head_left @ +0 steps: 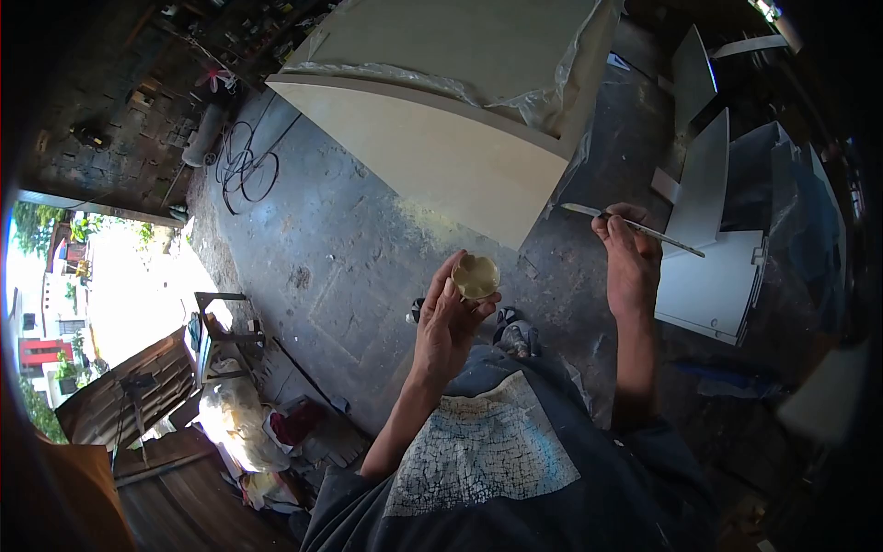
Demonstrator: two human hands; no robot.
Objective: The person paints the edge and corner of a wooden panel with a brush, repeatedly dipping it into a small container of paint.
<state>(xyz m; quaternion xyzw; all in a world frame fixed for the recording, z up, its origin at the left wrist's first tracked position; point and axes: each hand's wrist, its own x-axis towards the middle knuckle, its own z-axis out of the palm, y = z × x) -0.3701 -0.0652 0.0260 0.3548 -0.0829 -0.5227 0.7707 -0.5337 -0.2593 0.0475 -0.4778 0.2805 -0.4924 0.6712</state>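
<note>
My left hand (445, 317) is wrapped round a small cup (476, 276) with a scalloped inside and a pale yellowish-green coating or liquid in it. It is held in front of my chest, its mouth facing up toward me. In my right hand (629, 253) is a thin paintbrush (671, 243), pinched between thumb and fingers. Its pale tip points left, toward the lower corner of a large cream-coloured panel (441, 152). The brush tip overlaps the floor just right of that corner in this view.
Plastic sheeting (395, 72) lies along the top of the cream piece. Loose cable (246, 170) is coiled on the stained concrete floor (317, 239). Flat boards (704, 175) and a white panel (713, 285) lean at the right. A metal-framed stand (221, 317) and bundled bags (239, 419) are at the left.
</note>
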